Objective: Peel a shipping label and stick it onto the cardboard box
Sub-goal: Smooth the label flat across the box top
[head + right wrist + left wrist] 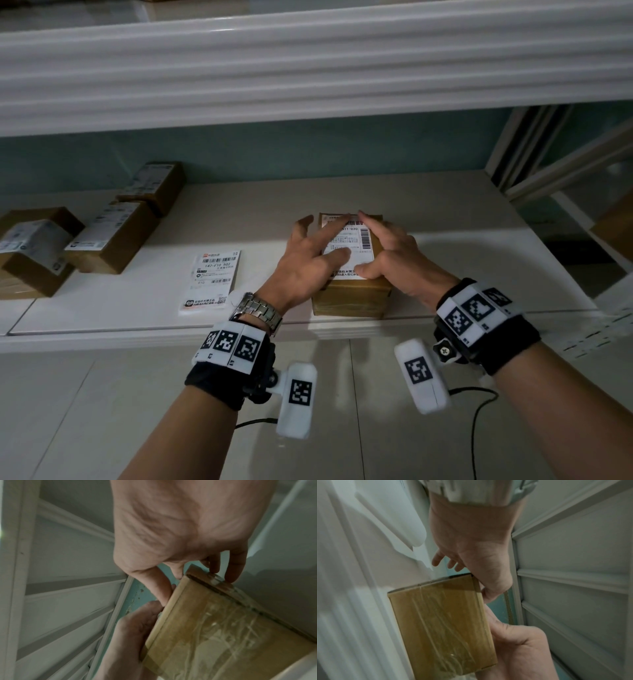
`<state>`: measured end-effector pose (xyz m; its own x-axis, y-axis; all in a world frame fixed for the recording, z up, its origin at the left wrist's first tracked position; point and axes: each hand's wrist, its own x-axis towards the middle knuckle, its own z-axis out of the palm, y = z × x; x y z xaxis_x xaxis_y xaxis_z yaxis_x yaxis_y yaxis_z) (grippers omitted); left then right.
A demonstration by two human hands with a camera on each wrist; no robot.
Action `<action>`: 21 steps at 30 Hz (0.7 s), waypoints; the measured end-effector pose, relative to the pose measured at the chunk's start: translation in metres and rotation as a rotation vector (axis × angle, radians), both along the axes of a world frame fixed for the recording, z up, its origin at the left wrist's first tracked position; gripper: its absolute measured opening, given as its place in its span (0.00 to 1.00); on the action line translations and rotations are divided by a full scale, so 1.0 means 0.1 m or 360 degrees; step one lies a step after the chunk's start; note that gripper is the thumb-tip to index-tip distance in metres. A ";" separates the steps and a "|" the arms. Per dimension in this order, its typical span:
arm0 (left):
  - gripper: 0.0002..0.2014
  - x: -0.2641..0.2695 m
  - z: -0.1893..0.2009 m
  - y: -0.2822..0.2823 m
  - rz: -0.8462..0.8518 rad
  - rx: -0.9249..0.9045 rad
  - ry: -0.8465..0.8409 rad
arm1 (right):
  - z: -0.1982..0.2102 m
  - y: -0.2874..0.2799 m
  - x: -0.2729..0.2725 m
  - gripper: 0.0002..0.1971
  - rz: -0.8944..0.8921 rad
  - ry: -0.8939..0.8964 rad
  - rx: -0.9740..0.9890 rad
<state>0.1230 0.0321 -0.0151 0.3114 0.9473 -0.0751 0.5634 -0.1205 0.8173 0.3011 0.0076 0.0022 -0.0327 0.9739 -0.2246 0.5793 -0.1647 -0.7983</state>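
Note:
A brown cardboard box (351, 296) wrapped in clear tape stands near the front edge of the white shelf (137, 305). A white shipping label (354, 240) lies flat on its top. My left hand (317, 248) rests on the label's left part with fingers spread and straight. On the right part my right hand (382, 248) presses with flat fingers, its thumb near the label's front edge. The left wrist view shows the box's taped side (441, 626), my left hand (522, 650) below and the right hand (471, 540) above. In the right wrist view the right hand (180, 534) covers the box top (214, 628).
A stack of printed labels (212, 279) lies left of the box. Three labelled cardboard boxes (34, 250) (113, 236) (154, 186) stand at the shelf's far left. An upper shelf board (308, 68) hangs overhead. A teal wall (308, 154) closes the back.

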 end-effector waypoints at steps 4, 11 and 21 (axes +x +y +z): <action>0.38 0.04 0.00 -0.01 0.0001 0.0075 0.0025 | 0.01 -0.01 0.00 0.52 -0.0017 0.0022 -0.0008; 0.46 0.04 -0.05 0.01 0.0025 0.0085 -0.0017 | -0.01 -0.02 -0.03 0.63 -0.0064 0.0096 -0.0004; 0.47 0.03 -0.08 0.03 -0.0007 0.0020 -0.0138 | -0.08 0.03 -0.01 0.61 -0.0009 0.0105 0.0060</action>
